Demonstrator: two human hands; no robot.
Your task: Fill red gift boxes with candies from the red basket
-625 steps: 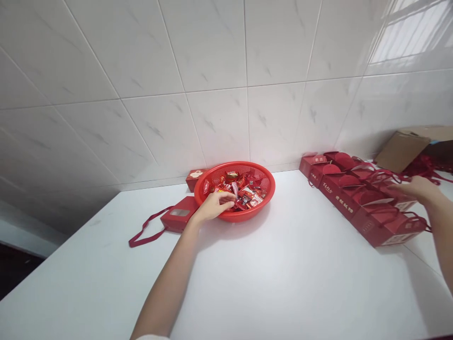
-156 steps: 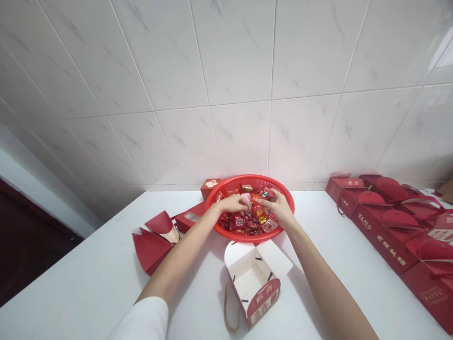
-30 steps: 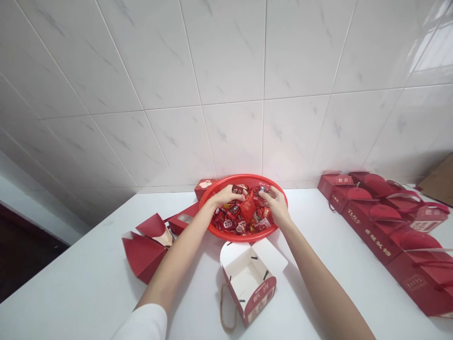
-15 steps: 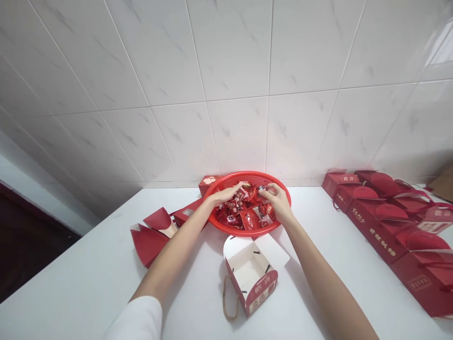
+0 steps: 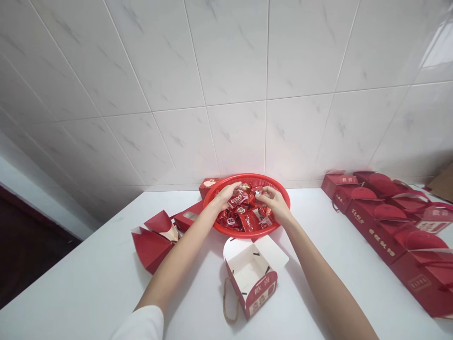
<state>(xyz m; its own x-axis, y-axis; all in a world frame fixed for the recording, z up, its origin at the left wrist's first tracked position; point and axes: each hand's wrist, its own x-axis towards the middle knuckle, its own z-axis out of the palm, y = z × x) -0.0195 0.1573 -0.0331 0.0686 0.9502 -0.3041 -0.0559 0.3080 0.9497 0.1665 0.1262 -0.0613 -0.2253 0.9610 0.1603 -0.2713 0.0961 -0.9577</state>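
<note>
A red plastic basket [image 5: 247, 233] holds a pile of wrapped candies [image 5: 249, 220], mostly in red wrappers. Over the pile's left side is my left hand [image 5: 225, 194], its fingers stretched out and apart from any grip. My right hand [image 5: 276, 203] reaches in from the right, thumb and fingers pinched on a small shiny wrapped candy [image 5: 257, 193]. Just in front of the basket stands an open gift box [image 5: 247, 271], red outside and white inside, with its flaps spread. A rope handle [image 5: 226, 302] hangs at its left side. Nothing lies inside the box.
At the right stand rows of closed red gift boxes [image 5: 375, 236] with ribbon handles. Partly unfolded red boxes [image 5: 155, 241] lie left of the basket, beside my left forearm. Behind it sits a small red box [image 5: 208, 185] near the tiled wall [image 5: 237, 137].
My left hand has drawn back slightly to the left, uncovering more candies. The right hand has shifted a little left, the shiny candy at its fingertips. The open box stays put.
</note>
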